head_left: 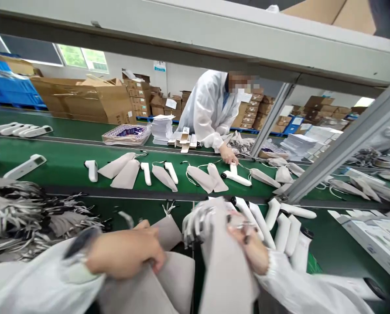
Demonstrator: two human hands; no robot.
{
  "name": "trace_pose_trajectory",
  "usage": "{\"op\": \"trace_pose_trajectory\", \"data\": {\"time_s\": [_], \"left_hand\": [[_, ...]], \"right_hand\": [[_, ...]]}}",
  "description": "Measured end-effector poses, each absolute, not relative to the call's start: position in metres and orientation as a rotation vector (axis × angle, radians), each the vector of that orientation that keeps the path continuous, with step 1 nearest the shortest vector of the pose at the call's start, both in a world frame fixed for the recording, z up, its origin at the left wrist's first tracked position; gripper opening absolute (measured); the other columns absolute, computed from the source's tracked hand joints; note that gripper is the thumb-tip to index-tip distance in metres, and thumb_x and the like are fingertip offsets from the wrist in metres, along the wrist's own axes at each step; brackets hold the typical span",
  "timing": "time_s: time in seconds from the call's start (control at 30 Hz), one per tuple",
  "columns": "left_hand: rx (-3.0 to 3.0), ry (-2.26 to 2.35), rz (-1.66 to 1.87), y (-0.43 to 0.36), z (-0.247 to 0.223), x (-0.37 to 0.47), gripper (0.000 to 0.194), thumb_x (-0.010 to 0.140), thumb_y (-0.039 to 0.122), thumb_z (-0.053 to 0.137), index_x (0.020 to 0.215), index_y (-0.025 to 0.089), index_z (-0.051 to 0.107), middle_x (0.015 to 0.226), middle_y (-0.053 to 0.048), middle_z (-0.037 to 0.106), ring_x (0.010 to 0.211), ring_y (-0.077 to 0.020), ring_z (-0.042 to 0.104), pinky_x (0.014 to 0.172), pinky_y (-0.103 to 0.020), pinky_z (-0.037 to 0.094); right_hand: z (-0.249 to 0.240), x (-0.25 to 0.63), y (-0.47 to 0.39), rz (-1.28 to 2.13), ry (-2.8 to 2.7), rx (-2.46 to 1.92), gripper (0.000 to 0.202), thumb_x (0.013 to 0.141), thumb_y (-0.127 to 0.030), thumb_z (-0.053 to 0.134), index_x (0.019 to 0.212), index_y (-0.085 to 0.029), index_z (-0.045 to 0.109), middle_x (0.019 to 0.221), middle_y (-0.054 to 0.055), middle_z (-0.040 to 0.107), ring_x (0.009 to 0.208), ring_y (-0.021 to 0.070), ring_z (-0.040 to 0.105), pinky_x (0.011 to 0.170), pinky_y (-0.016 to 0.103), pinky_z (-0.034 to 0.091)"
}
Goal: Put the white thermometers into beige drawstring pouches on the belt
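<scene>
Pouches (pixel 227 270) are clamped in the right hand (pixel 249 242); left of them, the left hand's (pixel 129 250) grip is unclear; right of them, devices (pixel 282 231) are left unbagged.

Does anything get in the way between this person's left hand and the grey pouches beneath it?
Nothing visible does: the left hand is right at the grey pouches, seemingly touching them. The pouch bundle at the right hand is off to the side.
</scene>
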State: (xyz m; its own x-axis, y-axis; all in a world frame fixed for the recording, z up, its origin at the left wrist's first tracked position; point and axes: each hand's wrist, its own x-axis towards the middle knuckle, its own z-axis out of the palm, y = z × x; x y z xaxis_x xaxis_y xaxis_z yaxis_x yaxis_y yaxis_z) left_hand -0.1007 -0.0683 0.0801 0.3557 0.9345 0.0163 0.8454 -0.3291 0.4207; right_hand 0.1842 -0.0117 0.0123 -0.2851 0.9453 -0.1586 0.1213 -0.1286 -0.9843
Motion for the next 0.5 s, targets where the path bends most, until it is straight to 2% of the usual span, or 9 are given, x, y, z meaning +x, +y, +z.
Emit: {"op": "trace_pose_trajectory", "data": {"time_s": [0.07,0.13,0.2,0.27,0.3,0.33,0.4,0.5], "left_hand": [[2.339,1.567,0.381,-0.061,0.079,-0.086,0.030,0.076,0.021,0.041,0.104,0.024,0.051,0.083,-0.003,0.058,0.081,-0.0188,0.054,0.077,-0.029,0.042],[2.382,1.567,0.388,-0.052,0.076,-0.072,0.028,0.077,0.018,0.039,0.101,0.023,0.053,0.086,-0.003,0.058,0.083,-0.0186,0.053,0.078,-0.030,0.042],[2.409,1.566,0.389,-0.042,0.074,-0.059,0.027,0.079,0.013,0.035,0.097,0.022,0.054,0.087,-0.003,0.057,0.083,-0.0179,0.053,0.078,-0.030,0.042],[2.441,1.521,0.398,-0.032,0.070,-0.045,0.030,0.082,0.010,0.030,0.096,0.021,0.054,0.092,-0.004,0.057,0.086,-0.0170,0.052,0.079,-0.030,0.042],[2.472,1.460,0.395,-0.028,0.067,-0.037,0.029,0.083,0.011,0.030,0.098,0.020,0.053,0.096,-0.004,0.057,0.089,-0.0172,0.051,0.081,-0.031,0.041],[2.514,1.386,0.373,-0.025,0.062,-0.028,0.027,0.084,0.014,0.033,0.101,0.020,0.052,0.099,-0.005,0.056,0.092,-0.0179,0.051,0.083,-0.031,0.040],[2.614,1.260,0.269,-0.024,0.046,-0.012,0.024,0.083,0.018,0.041,0.104,0.019,0.052,0.100,-0.006,0.057,0.094,-0.0210,0.050,0.083,-0.033,0.040],[2.668,1.271,0.217,-0.027,0.018,0.002,0.023,0.081,0.010,0.038,0.096,0.015,0.055,0.092,-0.009,0.058,0.086,-0.0238,0.052,0.074,-0.035,0.043]], "right_hand": [[-0.001,0.180,-0.010,1.431,-1.826,-1.255,0.064,0.067,-0.041,0.058,0.124,-0.021,0.037,0.106,0.008,0.057,0.089,0.0230,0.057,0.079,0.038,0.045],[0.004,0.185,0.005,1.284,-2.194,-1.301,0.056,0.065,-0.038,0.060,0.117,-0.022,0.047,0.103,0.007,0.059,0.080,0.0211,0.059,0.075,0.035,0.045],[0.023,0.197,0.037,1.116,-2.389,-1.447,0.039,0.072,-0.039,0.052,0.107,-0.022,0.055,0.090,0.005,0.063,0.065,0.0172,0.059,0.065,0.031,0.047],[0.041,0.209,0.085,0.890,-2.442,-1.667,0.032,0.080,-0.038,0.040,0.104,-0.022,0.055,0.075,0.003,0.064,0.058,0.0149,0.059,0.061,0.028,0.046],[0.045,0.213,0.112,0.595,-2.444,-1.783,0.030,0.080,-0.034,0.041,0.105,-0.023,0.053,0.077,0.002,0.064,0.067,0.0152,0.060,0.067,0.027,0.045],[0.045,0.216,0.139,0.434,-2.390,-1.862,0.032,0.080,-0.029,0.043,0.110,-0.021,0.050,0.089,0.006,0.062,0.083,0.0184,0.059,0.076,0.030,0.042],[0.034,0.218,0.184,0.257,-2.324,-1.975,0.042,0.075,-0.021,0.050,0.117,-0.017,0.044,0.105,0.013,0.056,0.099,0.0249,0.052,0.082,0.037,0.037],[0.008,0.220,0.223,0.209,-2.275,-2.066,0.042,0.071,-0.018,0.056,0.111,-0.014,0.048,0.101,0.016,0.057,0.095,0.0289,0.053,0.078,0.041,0.038]]}}
